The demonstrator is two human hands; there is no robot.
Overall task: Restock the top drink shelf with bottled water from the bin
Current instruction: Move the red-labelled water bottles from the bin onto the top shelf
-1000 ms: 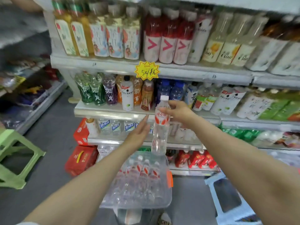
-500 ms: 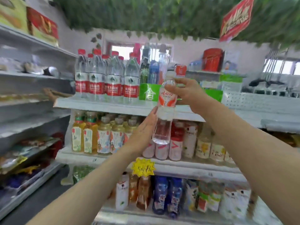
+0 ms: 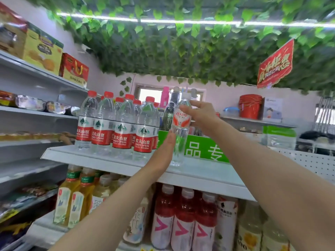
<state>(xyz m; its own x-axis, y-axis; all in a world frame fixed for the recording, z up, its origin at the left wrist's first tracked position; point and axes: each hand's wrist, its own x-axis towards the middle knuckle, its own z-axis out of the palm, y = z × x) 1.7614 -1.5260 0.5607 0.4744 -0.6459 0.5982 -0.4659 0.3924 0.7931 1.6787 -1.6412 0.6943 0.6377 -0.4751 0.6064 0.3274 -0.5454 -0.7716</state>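
Bottle [image 3: 180, 124] between right fingers [image 3: 198, 104] and left fingers [image 3: 169, 142]

The water bottle [image 3: 181, 120] is clear, with a white cap and a white label bearing red-orange wing shapes. Left of it, the red-capped bottles [image 3: 120, 131] are clear, with red-and-white labels carrying a green mountain mark. Under it, the top shelf [image 3: 199, 175] is white. Behind it, a banner [image 3: 204, 149] is bright green with white characters. Below it, the red drinks [image 3: 182, 214] show pink arrowheads on white labels. Above it hang green leaves [image 3: 181, 48].
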